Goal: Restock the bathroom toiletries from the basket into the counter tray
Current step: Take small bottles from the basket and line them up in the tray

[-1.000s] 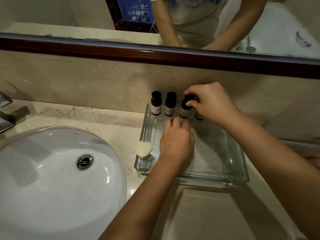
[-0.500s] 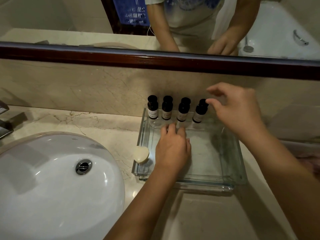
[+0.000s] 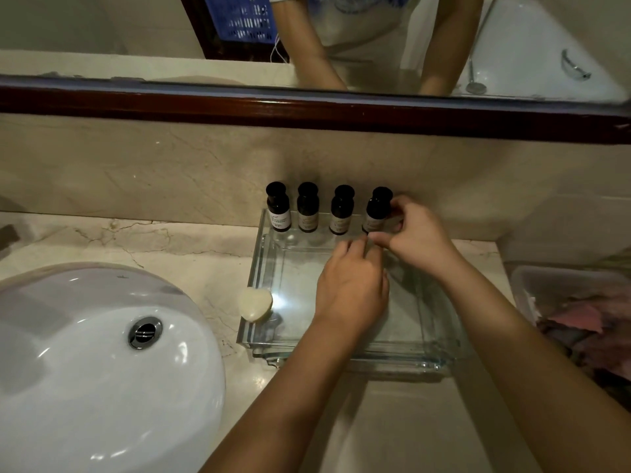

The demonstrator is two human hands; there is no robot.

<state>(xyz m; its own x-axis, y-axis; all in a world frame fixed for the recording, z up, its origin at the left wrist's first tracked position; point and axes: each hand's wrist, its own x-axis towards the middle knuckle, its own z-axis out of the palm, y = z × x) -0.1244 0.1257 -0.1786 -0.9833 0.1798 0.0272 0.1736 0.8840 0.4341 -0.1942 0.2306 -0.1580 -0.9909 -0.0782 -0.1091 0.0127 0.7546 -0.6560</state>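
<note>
A clear glass tray (image 3: 423, 361) sits on the marble counter against the back wall. Several small dark bottles with black caps stand in a row along its far edge, the leftmost bottle (image 3: 278, 207) furthest from my hands. My right hand (image 3: 415, 235) pinches the rightmost bottle (image 3: 375, 209) at its side, thumb near the label. Inside the tray, my left hand (image 3: 351, 288) rests palm down, its fingertips reaching toward the base of that bottle. A pale heart-shaped soap (image 3: 255, 303) lies on the tray's left rim.
A white sink basin (image 3: 85, 363) with a chrome drain fills the left. A translucent bin (image 3: 532, 285) with pinkish cloths stands at the right edge. The dark wood mirror frame (image 3: 307, 110) runs above the backsplash, and a blue basket (image 3: 239, 18) shows in the reflection.
My right hand came back down from hovering and now pinches the rightmost bottle. My left hand shifted slightly right inside the tray.
</note>
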